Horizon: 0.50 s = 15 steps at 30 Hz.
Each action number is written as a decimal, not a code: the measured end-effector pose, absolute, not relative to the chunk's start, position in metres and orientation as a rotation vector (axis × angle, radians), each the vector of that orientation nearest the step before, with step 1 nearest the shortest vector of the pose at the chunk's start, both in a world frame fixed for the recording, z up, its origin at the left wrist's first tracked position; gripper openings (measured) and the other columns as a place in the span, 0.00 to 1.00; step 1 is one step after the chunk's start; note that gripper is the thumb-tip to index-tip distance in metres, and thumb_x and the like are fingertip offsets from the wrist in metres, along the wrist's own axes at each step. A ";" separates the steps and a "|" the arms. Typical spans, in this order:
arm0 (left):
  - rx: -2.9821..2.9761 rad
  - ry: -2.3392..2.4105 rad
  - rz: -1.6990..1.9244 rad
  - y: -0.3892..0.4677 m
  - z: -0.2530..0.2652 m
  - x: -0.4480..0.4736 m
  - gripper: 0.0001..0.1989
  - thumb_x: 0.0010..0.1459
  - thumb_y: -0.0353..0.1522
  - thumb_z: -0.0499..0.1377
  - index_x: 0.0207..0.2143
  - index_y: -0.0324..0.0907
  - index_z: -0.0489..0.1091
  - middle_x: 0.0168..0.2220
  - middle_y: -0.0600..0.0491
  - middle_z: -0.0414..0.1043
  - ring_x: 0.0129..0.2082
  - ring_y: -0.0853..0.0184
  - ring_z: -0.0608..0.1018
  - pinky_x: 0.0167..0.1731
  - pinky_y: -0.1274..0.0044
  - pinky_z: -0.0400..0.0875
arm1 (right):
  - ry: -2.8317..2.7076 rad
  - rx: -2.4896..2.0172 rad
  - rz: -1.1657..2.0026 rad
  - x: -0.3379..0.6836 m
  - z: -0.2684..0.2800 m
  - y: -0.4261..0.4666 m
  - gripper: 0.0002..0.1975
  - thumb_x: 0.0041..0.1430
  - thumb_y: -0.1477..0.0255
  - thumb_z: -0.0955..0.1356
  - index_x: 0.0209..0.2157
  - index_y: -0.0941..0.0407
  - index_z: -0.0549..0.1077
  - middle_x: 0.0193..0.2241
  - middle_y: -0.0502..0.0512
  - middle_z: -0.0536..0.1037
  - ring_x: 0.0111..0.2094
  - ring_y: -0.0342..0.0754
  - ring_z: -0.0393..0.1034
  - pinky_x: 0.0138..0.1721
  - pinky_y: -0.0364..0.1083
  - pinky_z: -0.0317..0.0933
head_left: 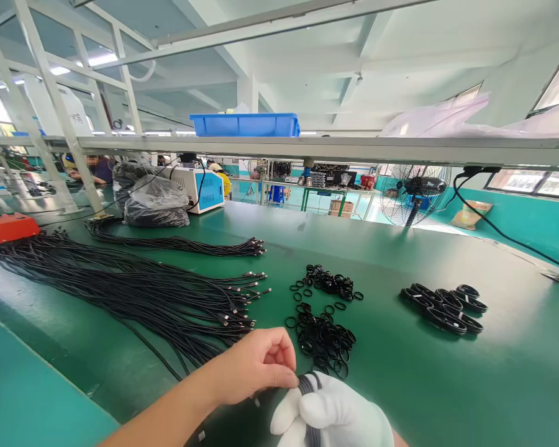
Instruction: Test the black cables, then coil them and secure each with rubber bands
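Note:
My right hand (342, 413), in a white glove, grips a coiled black cable (306, 386) low in the view. Bare, my left hand (258, 366) meets it from the left, with fingers curled and thumb at the coil's edge. What lies between those fingertips is hidden. Just beyond my hands is a loose pile of small black rings (326, 338), with another pile of rings (330, 282) behind it. Many straight black cables (144, 285) with metal-tipped plugs lie to the left, and a further cable bundle (190, 245) lies behind them.
Several finished cable coils (442, 307) lie at right on the green table (382, 254). A red box (9, 226), plastic-bagged goods (156, 202) and a blue-white machine (207, 189) stand left. Overhead runs a shelf (345, 147) with a blue tray (246, 125). A fan (417, 192) stands behind.

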<state>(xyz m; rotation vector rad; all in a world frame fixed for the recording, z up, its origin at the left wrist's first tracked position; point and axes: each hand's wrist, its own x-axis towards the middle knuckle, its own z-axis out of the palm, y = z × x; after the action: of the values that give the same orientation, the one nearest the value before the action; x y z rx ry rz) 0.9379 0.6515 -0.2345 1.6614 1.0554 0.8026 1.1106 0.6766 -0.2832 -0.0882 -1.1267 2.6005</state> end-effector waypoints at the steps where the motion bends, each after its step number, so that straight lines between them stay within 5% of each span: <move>1: 1.612 1.020 0.812 0.652 -0.241 0.942 0.10 0.51 0.38 0.58 0.31 0.42 0.62 0.22 0.61 0.57 0.19 0.75 0.57 0.17 0.83 0.53 | -1.152 -0.064 2.583 1.111 -0.282 0.677 0.18 0.47 0.68 0.69 0.36 0.69 0.76 0.25 0.62 0.79 0.28 0.49 0.74 0.33 0.47 0.65; 7: 1.146 0.730 1.134 0.646 -0.272 0.976 0.23 0.41 0.46 0.65 0.29 0.41 0.60 0.20 0.64 0.54 0.15 0.79 0.49 0.13 0.83 0.42 | -1.468 -0.274 2.347 1.124 -0.290 0.687 0.20 0.38 0.62 0.73 0.29 0.65 0.76 0.20 0.54 0.74 0.33 0.51 0.71 0.39 0.49 0.61; 9: 1.230 0.775 1.174 0.641 -0.265 0.981 0.20 0.47 0.47 0.61 0.30 0.41 0.61 0.20 0.64 0.53 0.16 0.78 0.52 0.15 0.83 0.45 | -1.498 -0.321 2.309 1.130 -0.292 0.692 0.21 0.37 0.61 0.74 0.28 0.64 0.76 0.20 0.53 0.73 0.33 0.51 0.70 0.38 0.48 0.61; 12: 1.432 0.968 1.108 0.630 -0.244 0.982 0.09 0.55 0.37 0.56 0.33 0.40 0.62 0.23 0.61 0.57 0.22 0.75 0.59 0.22 0.83 0.55 | -1.566 -0.444 2.171 1.132 -0.291 0.695 0.20 0.38 0.58 0.73 0.28 0.61 0.76 0.22 0.53 0.73 0.34 0.51 0.69 0.37 0.47 0.61; 15: 1.579 1.107 1.067 0.622 -0.233 0.983 0.08 0.48 0.28 0.57 0.31 0.41 0.60 0.25 0.60 0.58 0.25 0.73 0.62 0.26 0.81 0.59 | -1.648 -0.544 2.062 1.128 -0.288 0.692 0.14 0.42 0.61 0.72 0.27 0.58 0.76 0.25 0.52 0.75 0.37 0.51 0.69 0.37 0.46 0.61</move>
<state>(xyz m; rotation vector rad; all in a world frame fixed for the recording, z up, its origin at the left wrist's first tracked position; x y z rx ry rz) 0.9831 0.6224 -0.2327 1.5787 1.1070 1.0675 1.1278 0.6923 -0.2879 -0.5442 -1.6484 2.0623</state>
